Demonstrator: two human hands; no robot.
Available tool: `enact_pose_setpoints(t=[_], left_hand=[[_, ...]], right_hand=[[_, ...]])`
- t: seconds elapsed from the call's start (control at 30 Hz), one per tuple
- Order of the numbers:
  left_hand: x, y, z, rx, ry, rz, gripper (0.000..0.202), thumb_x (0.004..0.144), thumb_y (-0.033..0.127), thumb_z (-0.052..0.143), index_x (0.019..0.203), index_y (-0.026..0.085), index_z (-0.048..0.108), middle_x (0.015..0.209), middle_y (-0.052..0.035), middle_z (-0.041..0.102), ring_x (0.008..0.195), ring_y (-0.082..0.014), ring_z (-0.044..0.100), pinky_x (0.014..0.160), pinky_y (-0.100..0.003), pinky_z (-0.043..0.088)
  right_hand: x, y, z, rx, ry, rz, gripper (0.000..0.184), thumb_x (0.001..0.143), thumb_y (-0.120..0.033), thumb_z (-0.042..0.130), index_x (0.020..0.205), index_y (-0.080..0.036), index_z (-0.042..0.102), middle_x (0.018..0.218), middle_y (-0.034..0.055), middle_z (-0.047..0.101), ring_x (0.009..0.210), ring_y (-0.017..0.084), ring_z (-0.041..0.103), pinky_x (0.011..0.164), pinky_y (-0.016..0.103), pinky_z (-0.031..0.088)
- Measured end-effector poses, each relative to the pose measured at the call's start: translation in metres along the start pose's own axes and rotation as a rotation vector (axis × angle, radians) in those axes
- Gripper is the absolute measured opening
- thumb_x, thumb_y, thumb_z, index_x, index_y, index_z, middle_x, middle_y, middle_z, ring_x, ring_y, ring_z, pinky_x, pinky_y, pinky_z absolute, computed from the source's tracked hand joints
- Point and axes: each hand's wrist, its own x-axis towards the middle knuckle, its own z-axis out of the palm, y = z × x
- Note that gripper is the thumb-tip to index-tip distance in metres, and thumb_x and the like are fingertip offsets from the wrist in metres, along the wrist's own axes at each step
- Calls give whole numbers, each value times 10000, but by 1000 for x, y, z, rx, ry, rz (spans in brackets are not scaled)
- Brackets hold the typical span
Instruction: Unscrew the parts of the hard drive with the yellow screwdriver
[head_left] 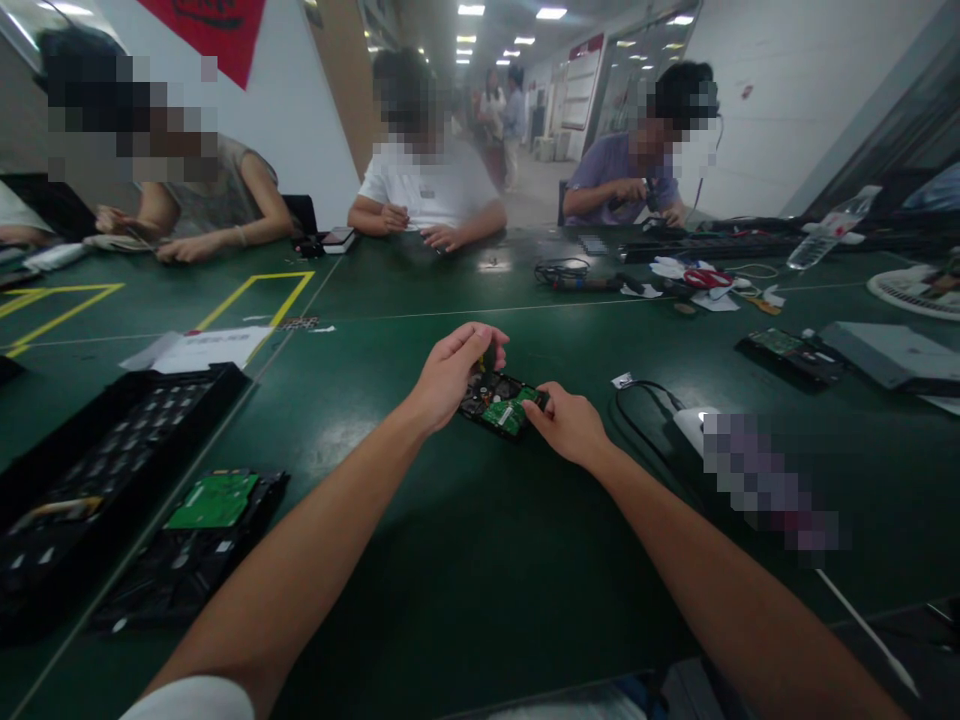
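In front of me a hard drive lies with its green circuit board facing up. My right hand is closed on its right end, with the thumb on top near the board. Over the drive's far left part, my left hand is closed around a short dark tool with some yellow on it, which looks like a screwdriver. The fingers cover most of this tool, and its tip cannot be made out clearly.
Left of me are more hard drives and a long black tray. A phone with a cable, another drive and a grey metal box lie right. Across the green table sit three people. A bottle stands tilted.
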Motion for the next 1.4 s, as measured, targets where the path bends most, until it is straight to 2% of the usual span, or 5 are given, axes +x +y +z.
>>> enact_pose_setpoints(t=[0.3, 0.5, 0.97, 1.2, 1.4], left_hand=[[0, -9, 9, -146, 42, -15, 364, 953, 560, 585, 887, 203, 553, 715, 5, 544, 625, -120, 523, 670, -277, 489], [-2, -9, 6, -76, 36, 20, 312, 925, 470, 671, 908, 224, 480, 719, 31, 563, 635, -111, 536, 703, -276, 489], [0, -2, -4, 142, 27, 28, 256, 921, 427, 667, 933, 177, 722, 861, -27, 617, 794, -128, 558, 739, -240, 447], [-1, -3, 6, -130, -3, -20, 240, 971, 419, 572, 917, 190, 617, 772, -25, 602, 707, -141, 579, 754, -295, 500], [-2, -11, 8, -61, -11, 12, 285, 962, 497, 598, 927, 221, 533, 685, 28, 531, 638, -117, 514, 728, -274, 487]], right_hand=[[0, 2, 1, -13, -2, 5, 431, 1030, -547, 483, 1272, -212, 604, 899, 55, 745, 770, 210, 683, 580, 282, 352], [1, 2, 2, -7, 2, 9, 431, 1027, -554, 489, 1274, -219, 599, 885, 49, 737, 746, 208, 673, 571, 283, 347], [0, 2, 1, 7, 4, -1, 404, 1029, -532, 499, 1253, -211, 601, 861, 42, 740, 725, 196, 671, 555, 277, 344], [1, 2, 2, -10, 5, -1, 425, 1025, -545, 500, 1271, -214, 602, 899, 55, 749, 760, 210, 683, 576, 280, 362], [2, 2, 1, -17, 1, -8, 417, 1026, -539, 501, 1259, -210, 604, 899, 59, 746, 770, 215, 684, 587, 285, 370]])
